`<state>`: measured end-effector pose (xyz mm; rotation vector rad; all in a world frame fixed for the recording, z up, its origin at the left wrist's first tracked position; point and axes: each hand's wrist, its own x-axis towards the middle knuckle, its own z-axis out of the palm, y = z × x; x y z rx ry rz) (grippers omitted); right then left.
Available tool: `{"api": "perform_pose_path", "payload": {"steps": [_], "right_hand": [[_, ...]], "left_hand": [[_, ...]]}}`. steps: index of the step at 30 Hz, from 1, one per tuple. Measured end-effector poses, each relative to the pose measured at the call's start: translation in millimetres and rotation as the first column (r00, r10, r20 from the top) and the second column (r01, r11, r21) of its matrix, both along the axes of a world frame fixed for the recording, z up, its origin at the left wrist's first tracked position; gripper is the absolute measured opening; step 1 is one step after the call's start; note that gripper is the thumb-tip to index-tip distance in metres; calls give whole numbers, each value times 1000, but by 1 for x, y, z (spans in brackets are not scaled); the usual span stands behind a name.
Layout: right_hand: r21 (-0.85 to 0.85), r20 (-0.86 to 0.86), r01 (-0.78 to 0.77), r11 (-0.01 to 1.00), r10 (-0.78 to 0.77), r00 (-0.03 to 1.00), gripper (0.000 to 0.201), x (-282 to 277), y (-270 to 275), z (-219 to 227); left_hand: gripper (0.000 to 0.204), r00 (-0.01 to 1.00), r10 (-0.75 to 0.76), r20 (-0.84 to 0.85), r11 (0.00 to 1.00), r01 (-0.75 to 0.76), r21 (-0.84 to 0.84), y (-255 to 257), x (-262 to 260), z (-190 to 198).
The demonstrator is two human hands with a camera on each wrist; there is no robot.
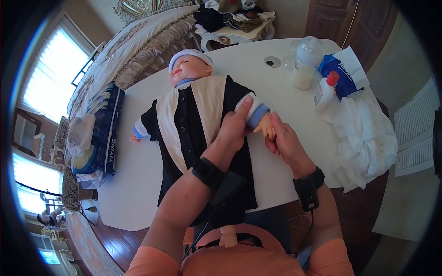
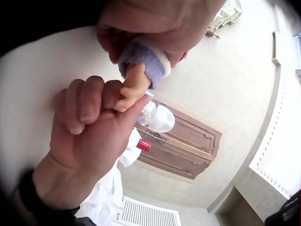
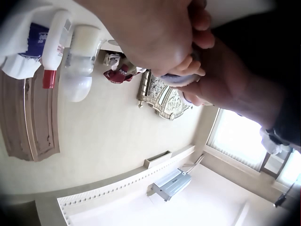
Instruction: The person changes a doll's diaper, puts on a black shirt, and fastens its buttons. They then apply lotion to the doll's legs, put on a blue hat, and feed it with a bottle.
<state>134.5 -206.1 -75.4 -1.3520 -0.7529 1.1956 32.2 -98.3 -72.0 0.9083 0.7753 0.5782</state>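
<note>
A baby doll (image 1: 189,70) lies on its back on the white table (image 1: 281,181), in a white cap and a black outfit (image 1: 241,158) with cream front panels. My left hand (image 1: 232,129) grips the doll's arm at the white sleeve, its thumb lying along the top near the blue cuff (image 1: 257,117). Poking out of that cuff is the doll's small hand (image 1: 264,125). My right hand (image 1: 289,142) pinches it between thumb and curled fingers, which shows also in the left wrist view, where the doll's fingers (image 2: 129,92) lie against my right hand (image 2: 89,127).
Beyond my right hand stand a baby bottle (image 1: 305,66) with whitish contents, a red-capped white bottle (image 1: 325,95) and a blue packet (image 1: 343,78). Crumpled white plastic (image 1: 363,142) hangs over the right edge. A dark blue pack (image 1: 107,138) stands at the left edge.
</note>
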Motion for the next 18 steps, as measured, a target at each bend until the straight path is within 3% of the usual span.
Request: {"api": "perform_pose_path", "payload": {"steps": [4, 6, 9, 13, 15, 18], "right_hand": [[44, -41, 103, 994, -101, 994, 53, -2, 1, 2], [138, -157, 104, 985, -82, 984, 47, -3, 2, 2], [185, -213, 97, 978, -57, 975, 44, -6, 1, 8], [211, -200, 64, 975, -21, 979, 39, -6, -2, 10], [163, -139, -11, 987, 34, 990, 38, -5, -4, 13], [153, -125, 39, 987, -19, 992, 41, -2, -4, 9]], "left_hand": [[65, 1000, 3, 17, 1000, -3, 18, -1, 0, 6], [50, 999, -26, 22, 999, 26, -32, 1, -1, 7], [61, 997, 23, 72, 1000, -24, 14, 1, 1, 3], [60, 996, 41, 80, 999, -43, 13, 1, 1, 3], [49, 998, -13, 68, 999, 16, -39, 3, -1, 5], [49, 999, 0, 36, 999, 1, -47, 1, 0, 7]]}}
